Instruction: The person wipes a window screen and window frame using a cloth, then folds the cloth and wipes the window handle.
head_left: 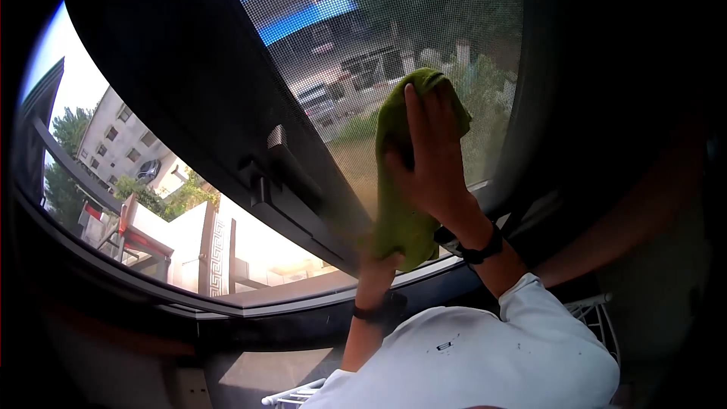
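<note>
A green cloth (394,212) hangs against the mesh window screen (318,38). My right hand (433,155) presses the upper part of the cloth onto the screen, its fingers stretched out and pointing up. Lower down, my left hand (379,261) is at the bottom edge of the cloth; its fingers are mostly hidden behind or blurred against the fabric. Dark bands circle both wrists. To the left of the cloth is the dark window frame with a handle (284,155).
An open window section (227,257) at the left shows a building (121,136), a parked car (148,171) and plants outside. White metal racks (598,318) stand beside my white shirt. The sill (265,307) runs below the window.
</note>
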The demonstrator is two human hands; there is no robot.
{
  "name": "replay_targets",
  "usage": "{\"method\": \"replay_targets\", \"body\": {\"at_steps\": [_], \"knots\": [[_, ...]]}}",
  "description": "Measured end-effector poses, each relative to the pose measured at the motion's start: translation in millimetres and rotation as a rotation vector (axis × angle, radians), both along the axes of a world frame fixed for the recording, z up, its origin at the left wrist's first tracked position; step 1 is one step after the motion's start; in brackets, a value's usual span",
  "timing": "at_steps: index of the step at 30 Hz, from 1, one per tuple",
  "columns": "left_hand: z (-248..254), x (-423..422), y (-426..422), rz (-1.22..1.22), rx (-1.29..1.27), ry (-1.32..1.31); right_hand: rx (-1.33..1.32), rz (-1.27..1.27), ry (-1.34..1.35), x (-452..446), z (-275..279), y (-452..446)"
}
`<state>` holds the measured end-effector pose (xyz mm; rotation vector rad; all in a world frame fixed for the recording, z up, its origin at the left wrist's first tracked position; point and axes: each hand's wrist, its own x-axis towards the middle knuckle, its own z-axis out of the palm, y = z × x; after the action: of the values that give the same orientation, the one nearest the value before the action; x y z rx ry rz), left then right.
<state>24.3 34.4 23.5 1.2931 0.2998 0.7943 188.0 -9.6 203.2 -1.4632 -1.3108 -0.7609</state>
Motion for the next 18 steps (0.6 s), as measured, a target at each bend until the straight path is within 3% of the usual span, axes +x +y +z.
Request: {"method": "replay_targets", "body": {"at_steps": [1, 4, 6, 8, 9, 12, 18], "knots": [[16, 1, -5, 0.096, 0.079, 0.209, -0.078, -0.005, -0.032, -1, 14, 2], [50, 4, -8, 0.049, 0.215, 0.279, -0.011, -0.003, -0.258, -2, 33, 11], [54, 6, -5, 0.026, 0.127, 0.280, 0.059, 0.086, -0.208, 1, 35, 14], [60, 10, 2, -0.110, 0.348, 0.423, 0.056, 0.030, -0.229, 13, 31, 6], [60, 18, 3, -0.185, 0.541, 0.292, 0.042, -0.035, -0.169, 20, 23, 2], [64, 32, 3, -0.306, 0.572, 0.278, -0.036, -0.200, -0.017, 43, 1, -14], [62, 36, -12, -0.280, 0.591, 0.377, 0.097, -0.331, 0.238, 65, -31, -23]]}}
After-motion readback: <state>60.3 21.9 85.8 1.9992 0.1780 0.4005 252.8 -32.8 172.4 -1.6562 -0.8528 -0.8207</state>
